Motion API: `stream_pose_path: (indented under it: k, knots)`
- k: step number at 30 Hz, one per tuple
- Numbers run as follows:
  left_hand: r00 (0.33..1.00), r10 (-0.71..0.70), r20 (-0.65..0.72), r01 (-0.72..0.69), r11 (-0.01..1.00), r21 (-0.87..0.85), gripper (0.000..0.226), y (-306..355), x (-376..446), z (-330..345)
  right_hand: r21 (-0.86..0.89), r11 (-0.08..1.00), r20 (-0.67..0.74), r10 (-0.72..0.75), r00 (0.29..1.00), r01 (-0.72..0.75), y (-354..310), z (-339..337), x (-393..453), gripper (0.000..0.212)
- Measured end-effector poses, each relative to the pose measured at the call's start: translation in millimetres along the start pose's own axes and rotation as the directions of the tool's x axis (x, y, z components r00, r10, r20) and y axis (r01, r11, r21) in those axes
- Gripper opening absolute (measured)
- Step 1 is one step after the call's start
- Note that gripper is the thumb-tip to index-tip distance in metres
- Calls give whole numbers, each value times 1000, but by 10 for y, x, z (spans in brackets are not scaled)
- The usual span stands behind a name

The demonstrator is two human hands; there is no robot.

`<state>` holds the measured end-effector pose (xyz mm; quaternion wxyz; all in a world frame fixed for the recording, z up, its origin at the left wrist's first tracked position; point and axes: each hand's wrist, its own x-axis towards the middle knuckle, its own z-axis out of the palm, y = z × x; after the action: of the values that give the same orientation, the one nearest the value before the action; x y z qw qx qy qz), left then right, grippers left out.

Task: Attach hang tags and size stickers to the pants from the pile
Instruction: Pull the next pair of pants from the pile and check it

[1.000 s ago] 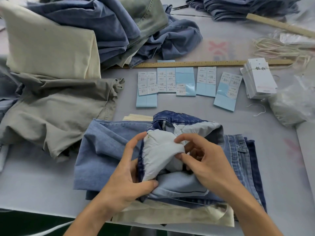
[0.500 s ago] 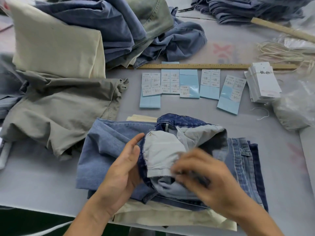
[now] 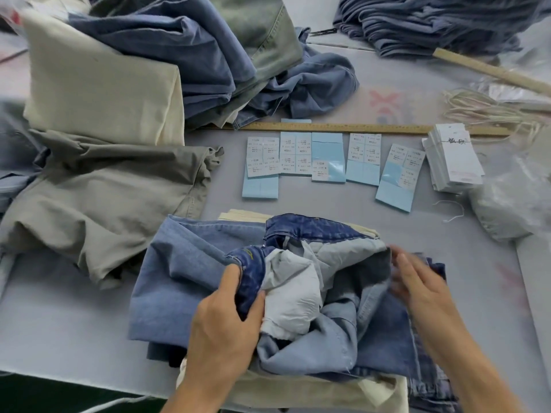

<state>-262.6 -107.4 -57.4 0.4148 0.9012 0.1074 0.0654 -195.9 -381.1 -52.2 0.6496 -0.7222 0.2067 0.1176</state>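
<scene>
A pair of blue jeans (image 3: 301,234) lies open at the waist on a stack of folded pants near the front edge, its white pocket lining (image 3: 290,305) pulled out. My left hand (image 3: 220,323) grips the dark denim waistband beside the lining. My right hand (image 3: 417,281), blurred by motion, reaches with fingers extended to the right side of the waist opening. Several blue sheets of size stickers (image 3: 326,158) lie in a row beyond the jeans. A stack of white hang tags (image 3: 453,158) sits to their right.
A pile of beige, grey and blue pants (image 3: 143,93) fills the left and back. Folded dark jeans (image 3: 432,22) sit at the back right. A wooden ruler (image 3: 357,128) lies behind the stickers, with strings (image 3: 489,110) and a plastic bag (image 3: 512,201) at the right.
My right hand left the pocket lining and moved right to the waistband's edge. My left hand shifted from the lining to gripping the dark waistband, and the waist opened wider.
</scene>
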Motion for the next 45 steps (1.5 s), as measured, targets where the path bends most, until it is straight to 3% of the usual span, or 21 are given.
stream_pose_path:
  k: [2,4,5,7,9,11,13,14,16,18,22,23,25,27,30,33,36,38,40,43,45]
  knots:
    - [996,-87,26,90,980,-175,41,3,-7,38,210,961,200,136,970,-178,49,-40,51,36]
    - [938,-245,247,336,819,-465,74,-56,-1,30,244,949,362,101,927,-198,28,-81,81,33]
    - [906,-207,370,399,712,-578,85,-98,-13,12,230,952,446,82,891,-203,2,-91,96,35]
    - [826,25,563,452,567,-689,99,-187,-40,-72,131,970,544,101,833,-203,-41,-127,121,57]
    - [672,194,715,461,645,-609,113,-255,-54,-209,9,996,517,75,853,-93,-109,-148,124,66]
    - [602,131,788,388,814,-432,125,-308,-33,-302,-123,991,480,15,877,50,-194,-145,124,59]
    - [663,11,748,393,845,-361,128,-228,7,-338,-265,953,457,-12,890,149,-297,-110,130,45]
    - [729,6,685,377,831,-409,122,-172,28,-318,-299,939,440,-25,898,172,-344,-91,142,40]
    - [870,-24,492,313,798,-515,98,-42,84,-263,-325,925,401,-56,914,199,-449,-54,154,31]
    - [959,-131,251,253,796,-550,75,57,166,-266,-376,892,373,-102,922,251,-535,-60,181,27]
    - [954,-266,-139,181,878,-442,76,58,330,-445,-638,671,193,-335,922,377,-645,-207,180,40]
    - [946,-251,-205,168,921,-351,73,70,351,-499,-680,618,167,-394,904,395,-641,-219,157,42]
    - [950,-46,-308,40,999,-27,64,155,342,-571,-708,549,152,-497,854,445,-606,-176,91,42]
    - [941,98,-323,-35,980,194,58,258,286,-566,-639,637,96,-491,866,432,-549,-102,64,38]
    - [943,49,-329,30,972,231,53,350,253,-556,-327,888,23,-335,942,324,-497,-115,75,38]
    - [951,-26,-309,93,975,203,51,344,265,-624,-215,924,-73,-339,938,317,-464,-273,95,38]
    - [963,3,-270,63,970,235,56,314,271,-729,-179,922,-133,-369,920,343,-417,-286,48,35]
    - [979,-100,-180,121,987,109,60,281,318,-799,-192,914,-151,-386,910,356,-393,-281,29,34]
    - [965,-259,-26,253,956,-149,61,227,347,-827,-244,902,-158,-400,903,357,-383,-294,44,34]
    - [921,-354,163,386,780,-492,42,234,327,-803,-266,905,-102,-370,923,333,-398,-262,66,40]
    - [912,-350,215,406,693,-596,25,292,332,-784,-235,917,-49,-342,938,322,-416,-212,56,42]
